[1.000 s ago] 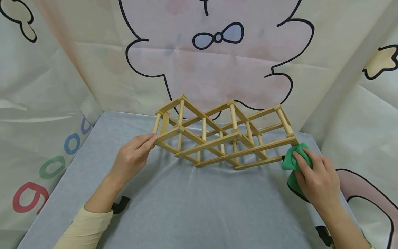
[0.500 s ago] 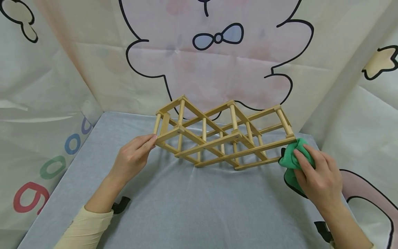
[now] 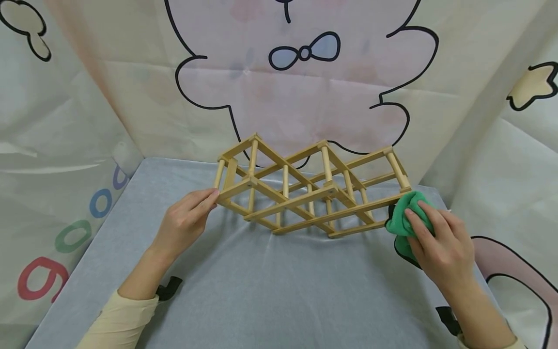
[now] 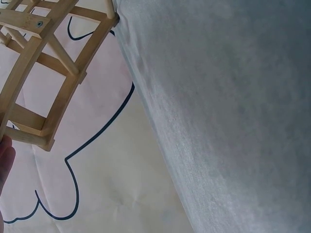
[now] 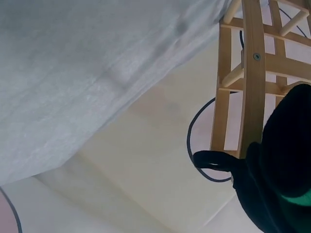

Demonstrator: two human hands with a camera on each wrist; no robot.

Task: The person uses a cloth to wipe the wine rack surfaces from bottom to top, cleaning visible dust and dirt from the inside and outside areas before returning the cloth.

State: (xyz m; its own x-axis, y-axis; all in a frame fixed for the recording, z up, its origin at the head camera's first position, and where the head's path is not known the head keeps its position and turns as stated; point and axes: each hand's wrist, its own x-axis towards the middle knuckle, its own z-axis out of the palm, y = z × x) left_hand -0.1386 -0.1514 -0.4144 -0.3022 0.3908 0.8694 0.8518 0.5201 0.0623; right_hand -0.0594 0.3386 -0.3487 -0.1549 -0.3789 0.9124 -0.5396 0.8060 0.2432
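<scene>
An open lattice rack of pale wooden slats and dowels (image 3: 287, 206) stands unfolded in a zigzag in the head view. My left hand (image 3: 183, 220) pinches its left end corner between thumb and fingers; in the left wrist view fingertips (image 4: 6, 158) show at the edge beside the rack (image 4: 62, 102). My right hand (image 3: 444, 247) grips a bunched green cloth with black edging (image 3: 405, 213), pressed against the rack's front right corner and covering it. The right wrist view shows the cloth (image 5: 291, 141), mostly dark, wrapped at the end of the rack's slat (image 5: 253, 87).
A pale blue-grey cloth covers the table (image 3: 261, 291) under the rack. Behind it and at both sides hang printed fabric walls (image 3: 144, 97) with cartoon outlines. Black straps (image 3: 169, 289) show at both wrists.
My right hand has slid the green cloth a little to the left and up, over the rack's front right corner. My left hand and the rack stay put.
</scene>
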